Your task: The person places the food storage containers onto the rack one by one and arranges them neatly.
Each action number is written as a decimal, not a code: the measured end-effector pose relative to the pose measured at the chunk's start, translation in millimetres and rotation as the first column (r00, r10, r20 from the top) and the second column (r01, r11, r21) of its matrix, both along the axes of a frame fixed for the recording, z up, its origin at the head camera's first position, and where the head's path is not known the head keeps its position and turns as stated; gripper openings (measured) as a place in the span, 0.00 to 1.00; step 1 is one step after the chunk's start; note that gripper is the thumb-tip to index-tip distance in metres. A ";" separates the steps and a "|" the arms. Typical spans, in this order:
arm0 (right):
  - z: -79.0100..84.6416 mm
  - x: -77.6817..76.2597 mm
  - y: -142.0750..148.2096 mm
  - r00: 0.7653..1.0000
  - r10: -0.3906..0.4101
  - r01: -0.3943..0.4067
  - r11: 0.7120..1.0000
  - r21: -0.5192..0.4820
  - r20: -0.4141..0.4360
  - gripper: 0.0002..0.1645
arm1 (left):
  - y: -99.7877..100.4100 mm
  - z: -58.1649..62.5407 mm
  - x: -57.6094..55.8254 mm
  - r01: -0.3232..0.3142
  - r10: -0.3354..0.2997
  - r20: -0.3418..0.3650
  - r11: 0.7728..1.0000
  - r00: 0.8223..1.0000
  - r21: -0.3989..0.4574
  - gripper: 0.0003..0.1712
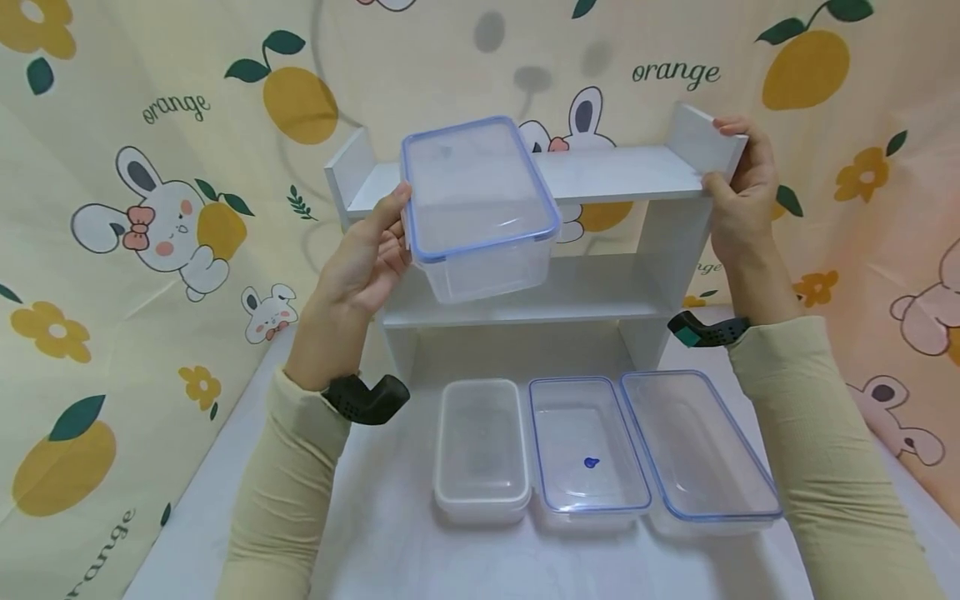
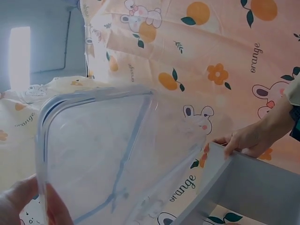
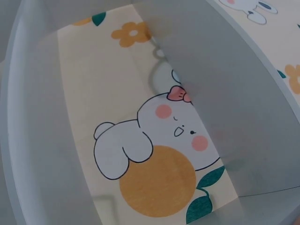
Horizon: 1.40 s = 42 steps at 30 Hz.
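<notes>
My left hand (image 1: 360, 262) holds a clear plastic food container (image 1: 480, 192) with a blue-edged lid, gripping it by its left side. The container is tilted in the air before the upper part of a white shelf (image 1: 615, 171). In the left wrist view, fingers pinch the edge of the container (image 2: 89, 145). At the shelf's top right, my right hand (image 1: 750, 192) grips the short upright end panel, thumb in front and fingertips over its upper edge. The right wrist view looks through the shelf's open compartment (image 3: 37, 117); the right hand is hidden there.
On the white table in front of the shelf stand three lidded containers in a row: one frosted (image 1: 482, 442), one with a blue rim and blue mark (image 1: 588, 442), and a larger blue-rimmed one (image 1: 701, 446). A patterned cloth (image 1: 165, 333) hangs behind and at both sides.
</notes>
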State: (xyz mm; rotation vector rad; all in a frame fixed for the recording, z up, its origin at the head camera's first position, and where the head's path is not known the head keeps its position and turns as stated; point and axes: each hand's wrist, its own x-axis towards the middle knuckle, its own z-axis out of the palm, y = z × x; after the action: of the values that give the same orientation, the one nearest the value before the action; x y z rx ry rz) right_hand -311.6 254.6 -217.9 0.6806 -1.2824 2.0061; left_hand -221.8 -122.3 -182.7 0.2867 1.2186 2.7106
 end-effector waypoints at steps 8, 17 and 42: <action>-0.2 -0.4 0.2 1.000 -0.018 0.018 1.000 0.007 0.007 0.31 | 1.0 4.5 -12.1 -0.024 0.023 0.009 0.994 1.000 0.108 0.10; -0.4 -1.1 2.2 1.000 -0.022 0.022 1.000 0.008 0.004 0.30 | 2.3 11.0 -20.8 -0.063 0.059 0.029 0.985 0.998 0.163 0.11; 0.2 -1.0 -0.2 1.000 -0.001 0.001 1.000 -0.005 -0.003 0.30 | 2.8 15.6 -48.6 -0.112 0.090 0.099 0.964 0.991 0.240 0.02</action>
State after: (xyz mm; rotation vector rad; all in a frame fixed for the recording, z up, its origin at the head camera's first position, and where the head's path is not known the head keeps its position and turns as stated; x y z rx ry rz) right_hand -312.5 254.4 -217.7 0.6808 -1.2751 2.0058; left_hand -270.4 -119.5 -167.1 0.1348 0.8984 2.9301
